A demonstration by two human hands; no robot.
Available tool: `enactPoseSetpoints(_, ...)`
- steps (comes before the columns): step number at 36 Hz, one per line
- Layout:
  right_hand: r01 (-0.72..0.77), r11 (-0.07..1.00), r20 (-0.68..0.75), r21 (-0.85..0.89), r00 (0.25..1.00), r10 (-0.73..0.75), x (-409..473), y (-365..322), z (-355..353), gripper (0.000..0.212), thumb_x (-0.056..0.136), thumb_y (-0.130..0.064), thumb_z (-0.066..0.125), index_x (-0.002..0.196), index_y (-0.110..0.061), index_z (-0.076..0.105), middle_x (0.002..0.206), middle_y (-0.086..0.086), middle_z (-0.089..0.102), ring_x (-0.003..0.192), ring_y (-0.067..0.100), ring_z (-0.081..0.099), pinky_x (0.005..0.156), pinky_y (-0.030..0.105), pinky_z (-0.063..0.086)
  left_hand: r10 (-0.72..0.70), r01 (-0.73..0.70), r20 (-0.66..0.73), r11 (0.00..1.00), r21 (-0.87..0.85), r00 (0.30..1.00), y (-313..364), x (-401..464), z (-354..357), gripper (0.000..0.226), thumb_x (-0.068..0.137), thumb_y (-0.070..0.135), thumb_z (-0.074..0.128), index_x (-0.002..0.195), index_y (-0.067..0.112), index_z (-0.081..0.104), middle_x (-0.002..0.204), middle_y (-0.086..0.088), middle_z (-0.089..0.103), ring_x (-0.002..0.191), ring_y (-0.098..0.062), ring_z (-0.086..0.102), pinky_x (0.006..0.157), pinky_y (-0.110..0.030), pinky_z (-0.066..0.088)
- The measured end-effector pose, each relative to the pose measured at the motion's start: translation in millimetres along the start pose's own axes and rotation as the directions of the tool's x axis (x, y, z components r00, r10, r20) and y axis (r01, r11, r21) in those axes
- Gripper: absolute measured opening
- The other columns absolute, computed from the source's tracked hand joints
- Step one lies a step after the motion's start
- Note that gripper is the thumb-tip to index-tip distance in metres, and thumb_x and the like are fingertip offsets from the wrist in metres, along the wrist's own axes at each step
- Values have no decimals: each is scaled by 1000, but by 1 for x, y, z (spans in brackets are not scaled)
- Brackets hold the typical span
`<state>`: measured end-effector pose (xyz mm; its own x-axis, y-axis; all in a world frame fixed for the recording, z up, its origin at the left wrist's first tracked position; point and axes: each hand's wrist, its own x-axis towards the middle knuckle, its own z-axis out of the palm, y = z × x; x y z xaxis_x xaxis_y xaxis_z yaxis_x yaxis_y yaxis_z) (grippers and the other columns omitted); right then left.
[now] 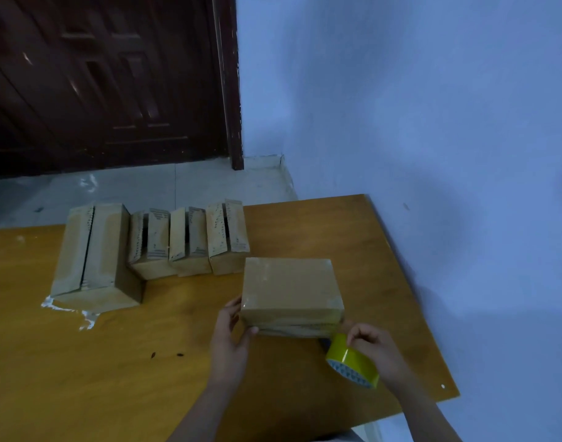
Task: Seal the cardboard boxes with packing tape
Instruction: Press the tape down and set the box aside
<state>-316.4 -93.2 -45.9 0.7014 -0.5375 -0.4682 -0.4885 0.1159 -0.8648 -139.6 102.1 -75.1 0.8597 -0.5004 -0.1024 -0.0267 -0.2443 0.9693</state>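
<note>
The person's left hand (233,330) holds the near left corner of the box (291,293). Its fingers (232,309) lie against the left side, and the thumb presses the front face. The right hand (372,346) has its fingers curled round the yellow tape roll (351,362), pinching it just beside the box's near right corner. The roll tilts, with its open side facing down and toward us.

I think the tape is being run along the front of this box. I cannot see the loose strip itself, so I cannot tell where it sticks.

What could go wrong? The tape could fold and stick to itself if the roll twists in the fingers. The box could slide away from the thumb if the pull is hard, since only one hand steadies it. The strip could also go on crooked or wrinkled.

The table (177,378) has an edge close behind the right hand, on its right. The roll could fall off there if it slips out. Beyond that edge is the blue wall (433,122), so there is little room on that side.

Left of the left hand there is lots of bare table. Past the fingers, farther away, stand a big open box (94,253) and three small open boxes (190,240), still unsealed. The nearest small one is close to the held box's far left corner, so turning the box could bump it.
</note>
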Motion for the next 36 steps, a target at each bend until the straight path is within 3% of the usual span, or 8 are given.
enactPoseSetpoints(3, -18, 999, 20, 49, 1000, 17, 12, -10, -18, 19, 83, 3, 59, 65, -4, 59, 105, -5, 68, 102, -12, 54, 78, 14, 44, 2, -3, 21, 1000, 22, 1000, 12, 16, 11, 46, 87, 13, 66, 117, 40, 43, 125, 27, 43, 120, -12, 46, 99, -33, 42)
enactPoseSetpoints(6, -38, 995, 36, 87, 999, 35, 25, -29, -39, 13, 69, -18, 61, 57, -13, 62, 111, -8, 66, 108, 2, 57, 84, 30, 44, -17, 16, 51, 1000, 24, 999, 28, 40, 26, 42, 89, 22, 62, 126, 31, 43, 120, 24, 46, 114, -13, 48, 89, -28, 47)
enactPoseSetpoints(9, -41, 988, 45, 147, 998, 35, 47, -42, -63, 12, 63, -17, 58, 52, -17, 62, 117, 4, 65, 112, 15, 58, 83, 35, 45, -38, 35, 72, 998, 48, 997, 41, 68, 46, 48, 91, 28, 59, 135, 19, 44, 126, 7, 50, 114, -14, 49, 84, -20, 49)
enactPoseSetpoints(15, -14, 967, 133, 256, 991, -20, 99, -64, -102, 14, 66, -10, 56, 53, -14, 59, 116, 9, 68, 115, 18, 60, 89, 34, 45, -182, 181, 6, 980, 87, 983, 57, 120, 88, 46, 96, 22, 55, 138, 11, 42, 131, -7, 52, 121, -26, 49, 99, -42, 47)
enactPoseSetpoints(23, 86, 988, 51, 125, 994, -93, 168, -94, -107, 25, 84, 4, 50, 62, -8, 53, 109, 13, 69, 111, 26, 60, 92, 37, 44, -361, 369, -119, 928, 56, 925, 64, 185, 124, 40, 95, 19, 58, 130, 4, 50, 124, -16, 57, 113, -36, 54, 89, -40, 47)
enactPoseSetpoints(26, 109, 992, 30, 67, 993, -112, 186, -100, -107, 28, 86, 6, 48, 61, -8, 51, 96, 1, 74, 109, 25, 61, 84, 34, 47, -391, 400, -126, 914, 60, 912, 70, 208, 134, 35, 95, 17, 57, 127, 3, 54, 120, -16, 60, 109, -34, 56, 83, -35, 46)
enactPoseSetpoints(32, 182, 983, 127, -32, 976, -176, 187, -105, -96, 23, 84, -8, 55, 61, -12, 52, 99, -7, 73, 105, 19, 61, 84, 32, 43, -369, 378, -84, 909, 177, 926, 76, 235, 139, 35, 98, 24, 51, 128, 6, 51, 124, -17, 59, 108, -34, 56, 84, -37, 47)
enactPoseSetpoints(36, 167, 984, 267, -67, 953, -143, 174, -104, -71, 19, 82, -19, 52, 64, -13, 51, 102, -11, 72, 104, 17, 60, 85, 34, 44, -292, 285, -21, 911, 300, 956, 81, 226, 128, 58, 98, 34, 48, 145, 6, 29, 142, -16, 44, 124, -35, 46, 93, -40, 43)
